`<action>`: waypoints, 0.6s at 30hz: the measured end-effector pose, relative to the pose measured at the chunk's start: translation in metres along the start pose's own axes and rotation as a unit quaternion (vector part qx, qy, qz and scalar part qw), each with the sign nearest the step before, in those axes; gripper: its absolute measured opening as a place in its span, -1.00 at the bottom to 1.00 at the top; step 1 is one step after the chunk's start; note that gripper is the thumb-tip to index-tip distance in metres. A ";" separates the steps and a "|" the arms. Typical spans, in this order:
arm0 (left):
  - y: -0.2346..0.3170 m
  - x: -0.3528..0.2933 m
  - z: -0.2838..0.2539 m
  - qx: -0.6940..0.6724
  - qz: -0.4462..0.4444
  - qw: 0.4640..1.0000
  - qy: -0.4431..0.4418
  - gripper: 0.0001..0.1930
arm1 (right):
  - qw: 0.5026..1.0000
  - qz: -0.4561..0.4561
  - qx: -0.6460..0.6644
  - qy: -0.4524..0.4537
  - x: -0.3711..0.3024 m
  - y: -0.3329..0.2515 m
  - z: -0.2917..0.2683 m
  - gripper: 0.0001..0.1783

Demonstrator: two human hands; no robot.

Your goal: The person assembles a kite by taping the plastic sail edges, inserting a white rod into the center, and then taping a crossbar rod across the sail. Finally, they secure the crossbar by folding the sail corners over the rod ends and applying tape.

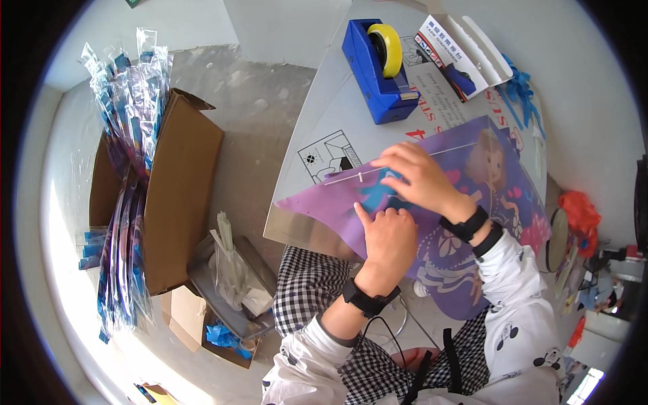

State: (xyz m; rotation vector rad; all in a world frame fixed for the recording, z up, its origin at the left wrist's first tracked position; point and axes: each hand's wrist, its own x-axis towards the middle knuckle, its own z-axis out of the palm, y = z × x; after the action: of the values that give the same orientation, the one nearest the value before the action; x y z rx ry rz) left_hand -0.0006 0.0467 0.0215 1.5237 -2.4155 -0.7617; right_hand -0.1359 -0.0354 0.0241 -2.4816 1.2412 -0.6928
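Hands come first, down near the checked lap. The left hand (386, 233) lies mostly curled on a purple picture sheet (472, 202), with one finger sticking up and pressing on it. The right hand (418, 177) is just above it, fingers bent and close together, pinching at a thin white stick (351, 177) that lies on the sheet. The sheet rests on the grey table (317, 128) and hangs over the near edge. It looks like the stick is being lined up on the sheet. Next, I think the stick needs holding flat and still, and a bit of tape would help. Farther back sits a blue tape holder (378, 71) with a yellow roll. Off to the left, a brown box (179, 196) holds many shiny packs (128, 94).
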 end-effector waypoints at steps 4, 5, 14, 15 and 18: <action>-0.011 0.000 -0.013 -0.024 -0.043 0.997 0.056 -0.76 | 0.999 -0.009 0.021 -0.026 0.021 -0.006 0.025 -0.79; -0.015 -0.001 -0.015 -0.032 -0.041 0.995 0.083 -0.76 | 1.000 -0.014 0.014 -0.016 0.020 -0.004 0.026 -0.83; -0.041 -0.018 -0.022 0.038 -0.056 0.997 0.024 -0.80 | 0.998 -0.043 0.042 -0.013 0.036 -0.032 0.040 -0.77; -0.043 -0.019 -0.023 0.036 -0.050 0.997 0.038 -0.77 | 0.998 -0.043 0.041 -0.013 0.036 -0.033 0.044 -0.77; -0.054 -0.023 -0.027 -0.014 -0.082 0.987 0.141 -0.75 | 0.997 -0.055 0.038 -0.025 0.035 -0.036 0.057 -0.76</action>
State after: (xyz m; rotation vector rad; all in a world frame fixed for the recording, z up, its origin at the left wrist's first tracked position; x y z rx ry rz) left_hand 0.0640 0.0402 0.0193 1.7073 -2.0890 -0.5605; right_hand -0.0632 -0.0399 0.0026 -2.5039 1.0475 -0.6867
